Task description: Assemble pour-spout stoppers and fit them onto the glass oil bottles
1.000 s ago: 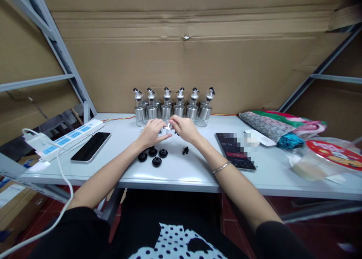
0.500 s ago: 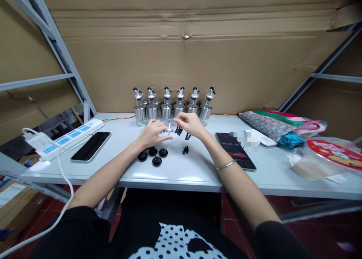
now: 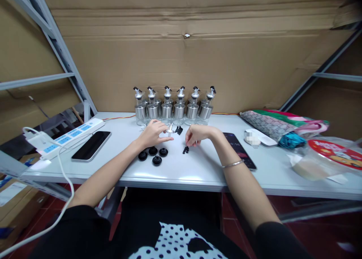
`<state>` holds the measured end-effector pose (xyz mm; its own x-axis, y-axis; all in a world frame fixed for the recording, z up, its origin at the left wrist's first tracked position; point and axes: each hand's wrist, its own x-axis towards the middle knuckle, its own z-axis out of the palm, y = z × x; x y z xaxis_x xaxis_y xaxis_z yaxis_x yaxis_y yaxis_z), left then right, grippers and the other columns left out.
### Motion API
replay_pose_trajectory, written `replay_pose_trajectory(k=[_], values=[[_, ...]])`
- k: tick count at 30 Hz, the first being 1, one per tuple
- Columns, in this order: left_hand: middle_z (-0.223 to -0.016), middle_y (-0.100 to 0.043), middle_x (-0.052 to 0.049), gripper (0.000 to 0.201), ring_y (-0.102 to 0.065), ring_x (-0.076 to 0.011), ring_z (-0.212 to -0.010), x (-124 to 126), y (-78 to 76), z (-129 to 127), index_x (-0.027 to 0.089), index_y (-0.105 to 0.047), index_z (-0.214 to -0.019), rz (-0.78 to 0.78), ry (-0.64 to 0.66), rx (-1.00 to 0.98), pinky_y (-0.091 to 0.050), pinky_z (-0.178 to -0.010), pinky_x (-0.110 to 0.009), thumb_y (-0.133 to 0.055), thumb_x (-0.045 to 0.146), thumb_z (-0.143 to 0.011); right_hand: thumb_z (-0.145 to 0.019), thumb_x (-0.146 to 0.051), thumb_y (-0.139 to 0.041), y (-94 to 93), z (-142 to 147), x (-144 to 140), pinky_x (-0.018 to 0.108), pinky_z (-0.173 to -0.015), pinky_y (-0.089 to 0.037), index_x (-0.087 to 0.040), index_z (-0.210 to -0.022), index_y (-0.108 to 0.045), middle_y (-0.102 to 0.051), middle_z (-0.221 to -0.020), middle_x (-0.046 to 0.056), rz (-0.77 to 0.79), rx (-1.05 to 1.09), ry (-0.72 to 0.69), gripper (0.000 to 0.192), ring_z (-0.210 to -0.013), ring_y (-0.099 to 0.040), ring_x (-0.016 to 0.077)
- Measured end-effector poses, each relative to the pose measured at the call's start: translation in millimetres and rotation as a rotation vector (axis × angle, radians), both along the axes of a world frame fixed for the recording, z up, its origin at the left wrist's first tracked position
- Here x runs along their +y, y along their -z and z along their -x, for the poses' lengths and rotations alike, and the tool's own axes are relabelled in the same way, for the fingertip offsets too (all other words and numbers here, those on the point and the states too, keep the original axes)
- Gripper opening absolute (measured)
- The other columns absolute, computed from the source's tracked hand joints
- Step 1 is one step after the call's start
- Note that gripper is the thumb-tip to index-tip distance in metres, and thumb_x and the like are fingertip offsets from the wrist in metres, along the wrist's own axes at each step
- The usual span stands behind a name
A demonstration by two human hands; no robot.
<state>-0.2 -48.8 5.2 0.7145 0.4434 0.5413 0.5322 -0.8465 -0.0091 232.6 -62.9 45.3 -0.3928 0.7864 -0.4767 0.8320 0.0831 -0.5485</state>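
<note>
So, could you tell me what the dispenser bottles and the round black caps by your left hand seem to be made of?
Dispenser bottles: probably clear glass bases with brushed steel collars, given the see-through bottoms and grey sheen. Round black caps: likely matte rubber or plastic; dull, no glare.

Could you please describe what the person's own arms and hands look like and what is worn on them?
Both forearms are bare. The left hand wears nothing visible. The right hand has a thin silver bangle at the wrist. Black sleeves begin near the elbows.
</note>
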Motion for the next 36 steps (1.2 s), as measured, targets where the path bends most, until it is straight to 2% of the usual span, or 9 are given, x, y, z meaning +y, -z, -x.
replay_pose_trajectory(k=[8,13,17,20,24,28,36], values=[[-0.081,-0.064,-0.003,0.037,-0.056,-0.0167,-0.083,-1,-1.1,0,0.016,-0.058,-0.082,0.03,-0.016,-0.001,-0.033,-0.09,-0.032,-0.054,0.053,-0.083,-0.055,-0.016,-0.074,14.0,5,7,0.021,-0.051,-0.051,-0.015,-0.065,-0.066,-0.062,-0.052,-0.002,0.023,0.047,0.078,0.013,-0.051,-0.06,0.0109],[-0.079,-0.063,-0.002,0.036,-0.056,-0.0165,-0.082,-1,-0.1,-1,0.016,-0.057,-0.08,0.02,-0.022,0.004,-0.034,-0.089,-0.032,-0.054,0.052,-0.083,-0.062,-0.009,-0.063,19.3,13,6,0.021,-0.046,-0.049,-0.016,-0.067,-0.066,-0.062,-0.051,-0.002,-0.073,0.096,0.055,0.009,-0.047,-0.059,0.0106],[-0.077,-0.063,-0.001,0.032,-0.056,-0.0163,-0.081,-2,-1.4,-1,0.017,-0.056,-0.08,0.02,-0.022,0.007,-0.034,-0.089,-0.032,-0.055,0.049,-0.082,-0.064,-0.007,-0.06,21.0,16,8,0.021,-0.043,-0.047,-0.015,-0.061,-0.063,-0.059,-0.046,-0.003,-0.192,0.121,0.006,0.009,-0.041,-0.056,0.0103],[-0.074,-0.061,0.0,0.021,-0.055,-0.0154,-0.078,-4,-3.1,-2,0.017,-0.055,-0.077,0.036,-0.03,-0.006,-0.034,-0.089,-0.032,-0.053,0.038,-0.081,-0.064,-0.007,-0.06,18.8,15,8,0.02,-0.043,-0.048,-0.015,-0.059,-0.062,-0.061,-0.048,-0.002,-0.269,0.245,0.029,0.01,-0.044,-0.059,0.0112],[-0.073,-0.061,0.001,0.012,-0.055,-0.015,-0.076,-6,-3.9,-3,0.018,-0.053,-0.076,0.056,-0.038,-0.018,-0.034,-0.091,-0.033,-0.049,0.029,-0.077,-0.068,-0.01,-0.062,11.3,17,4,0.021,-0.054,-0.055,-0.013,-0.065,-0.062,-0.067,-0.058,0.003,-0.211,0.567,0.147,0.005,-0.058,-0.067,0.0139],[-0.07,-0.06,0.001,0.01,-0.055,-0.0147,-0.074,-7,-3.7,-4,0.018,-0.051,-0.072,0.039,-0.043,-0.019,-0.033,-0.092,-0.034,-0.048,0.027,-0.074,-0.069,-0.012,-0.066,6.0,24,-1,0.021,-0.059,-0.057,-0.012,-0.07,-0.061,-0.069,-0.064,0.004,-0.174,0.816,0.214,0.005,-0.061,-0.068,0.0129],[-0.068,-0.059,0.002,0.008,-0.053,-0.0145,-0.071,-6,-4.9,-2,0.018,-0.05,-0.071,0.004,-0.079,0.019,-0.033,-0.092,-0.035,-0.049,0.026,-0.073,-0.072,-0.01,-0.063,5.2,32,-3,0.019,-0.056,-0.055,-0.012,-0.072,-0.061,-0.066,-0.059,0.002,-0.149,0.916,0.254,0.003,-0.054,-0.065,0.0096]])
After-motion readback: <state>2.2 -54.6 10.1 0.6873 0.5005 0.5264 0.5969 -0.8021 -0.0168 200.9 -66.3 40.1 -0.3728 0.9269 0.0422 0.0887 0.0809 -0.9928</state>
